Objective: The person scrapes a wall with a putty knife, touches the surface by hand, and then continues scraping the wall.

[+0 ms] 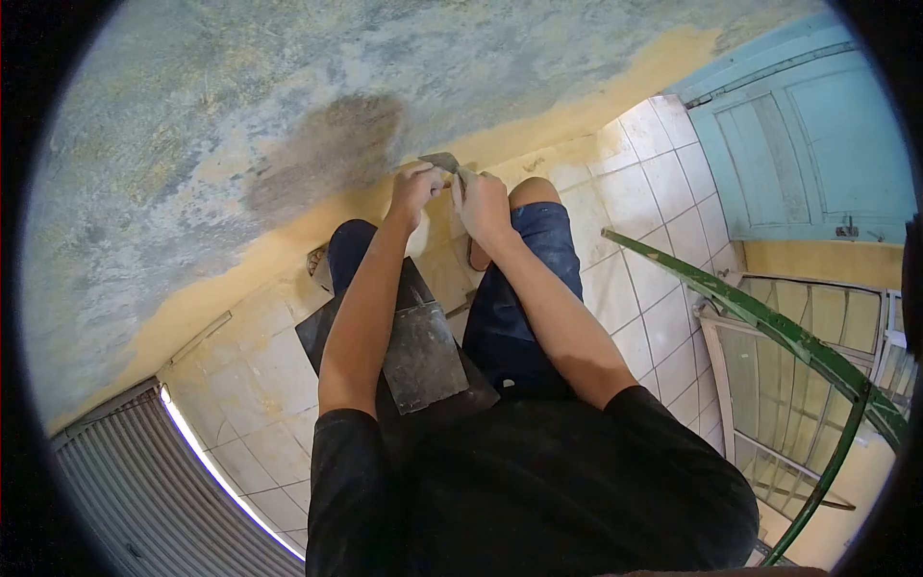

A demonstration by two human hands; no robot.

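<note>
Both my hands meet in front of my knees, close to the base of the painted wall (288, 115). Between them is a thin grey flat piece (439, 161), like a scraper blade. My left hand (417, 189) has its fingers curled around the near side of it. Opposite, my right hand (484, 205) pinches at its right end, thumb and fingers pressed together; its palm side is hidden. A damp brown patch (336, 144) marks the wall left of my hands. Under my left forearm lie a dark board (322, 332) and a grey rectangular plate (423, 356).
White floor tiles (635, 279) spread around me. A green metal bar (711, 284) slants along my right, before a metal-framed rack (798, 346). The blue door (817, 144) stands at the back right, and a corrugated shutter (144, 481) at the lower left.
</note>
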